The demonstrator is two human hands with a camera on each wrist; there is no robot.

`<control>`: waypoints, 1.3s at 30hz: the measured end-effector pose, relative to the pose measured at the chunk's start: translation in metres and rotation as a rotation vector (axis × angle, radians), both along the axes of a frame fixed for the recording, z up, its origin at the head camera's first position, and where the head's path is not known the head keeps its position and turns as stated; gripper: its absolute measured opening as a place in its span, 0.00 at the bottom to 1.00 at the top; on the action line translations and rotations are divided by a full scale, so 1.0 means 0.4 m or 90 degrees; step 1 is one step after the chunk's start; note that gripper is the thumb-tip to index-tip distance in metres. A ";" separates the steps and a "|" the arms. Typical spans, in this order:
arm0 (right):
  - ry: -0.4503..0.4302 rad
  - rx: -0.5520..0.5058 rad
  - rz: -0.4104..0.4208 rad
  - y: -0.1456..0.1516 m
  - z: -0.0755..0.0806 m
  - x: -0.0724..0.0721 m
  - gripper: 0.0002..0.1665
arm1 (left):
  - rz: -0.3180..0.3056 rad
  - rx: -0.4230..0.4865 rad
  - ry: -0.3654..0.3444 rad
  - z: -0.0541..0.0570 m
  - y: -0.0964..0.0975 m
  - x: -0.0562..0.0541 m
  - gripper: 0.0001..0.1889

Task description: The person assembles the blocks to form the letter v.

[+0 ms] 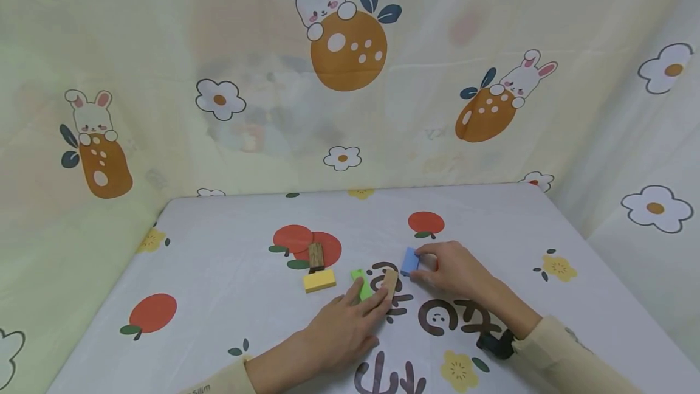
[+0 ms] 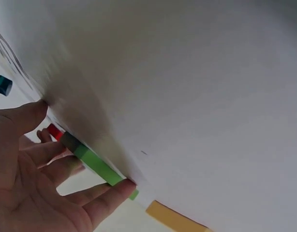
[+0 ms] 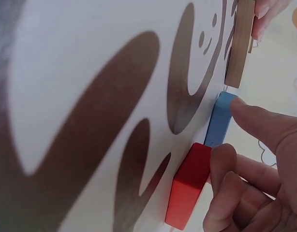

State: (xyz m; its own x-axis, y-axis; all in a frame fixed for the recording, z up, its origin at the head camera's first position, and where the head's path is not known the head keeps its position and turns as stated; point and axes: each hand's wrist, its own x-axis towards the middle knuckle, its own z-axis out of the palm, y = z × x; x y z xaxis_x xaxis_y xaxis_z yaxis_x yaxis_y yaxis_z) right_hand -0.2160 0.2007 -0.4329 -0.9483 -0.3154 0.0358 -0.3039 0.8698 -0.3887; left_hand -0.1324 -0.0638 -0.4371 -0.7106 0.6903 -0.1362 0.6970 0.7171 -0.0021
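Observation:
A small blue block (image 1: 410,261) is pinched between the thumb and a finger of my right hand (image 1: 456,269). Beside those fingers in the right wrist view stands a red block (image 3: 189,186), hidden under the hand in the head view. My left hand (image 1: 344,327) has its fingers stretched over a green block (image 1: 361,283) and a light wooden block (image 1: 390,281), touching them. Left of that hand lies a yellow block (image 1: 319,281), and just behind it a dark brown wooden block (image 1: 316,256).
The white tablecloth (image 1: 219,278) carries printed red fruit, yellow flowers and brown lettering. A patterned curtain (image 1: 262,157) hangs behind the table's far edge. A black wrist device (image 1: 496,344) sits at the right wrist.

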 end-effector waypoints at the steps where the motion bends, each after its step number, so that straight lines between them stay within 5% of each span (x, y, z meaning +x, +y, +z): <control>1: 0.004 0.003 -0.001 -0.002 -0.001 -0.001 0.29 | 0.000 0.000 -0.001 0.000 0.000 0.000 0.37; 39: 0.007 0.015 0.000 -0.045 -0.008 -0.033 0.28 | 0.007 0.001 0.004 -0.006 0.003 0.001 0.37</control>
State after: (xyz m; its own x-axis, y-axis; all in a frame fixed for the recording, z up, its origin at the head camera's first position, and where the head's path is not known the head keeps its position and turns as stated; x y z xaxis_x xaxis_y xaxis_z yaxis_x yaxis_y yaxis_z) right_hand -0.2290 0.1825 -0.4361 -0.9480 -0.3160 0.0388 -0.3078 0.8787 -0.3649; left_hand -0.1321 -0.0627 -0.4396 -0.7192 0.6825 -0.1303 0.6889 0.7248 -0.0059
